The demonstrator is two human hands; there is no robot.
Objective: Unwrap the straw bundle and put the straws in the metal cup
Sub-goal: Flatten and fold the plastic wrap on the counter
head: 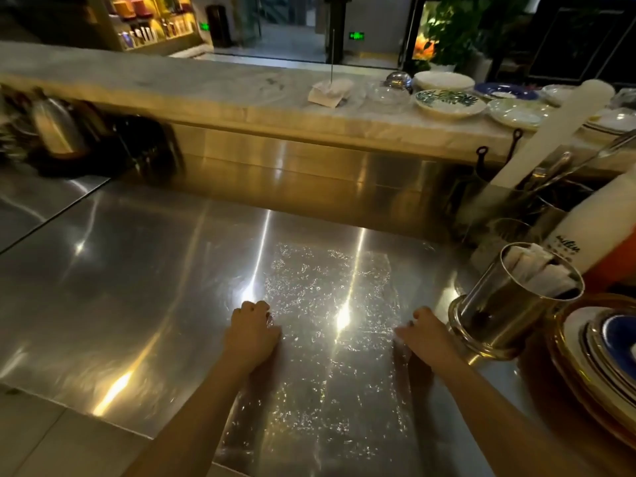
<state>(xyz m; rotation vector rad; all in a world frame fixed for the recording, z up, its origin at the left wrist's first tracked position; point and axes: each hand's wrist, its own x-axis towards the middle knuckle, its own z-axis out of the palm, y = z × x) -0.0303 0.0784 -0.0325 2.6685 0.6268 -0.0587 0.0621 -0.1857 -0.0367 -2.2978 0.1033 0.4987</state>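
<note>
Head view showed the left hand (253, 333) and right hand (426, 333), fingers curled, pressing opposite edges of the clear wrap (327, 321) flat on the counter (120, 270). Paper-sleeved straws (537, 271) stood in the metal cup (509, 304), just right.

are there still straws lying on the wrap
No, the wrap lies flat and bare between both hands, and the wrapped straws stand in the metal cup.
</note>
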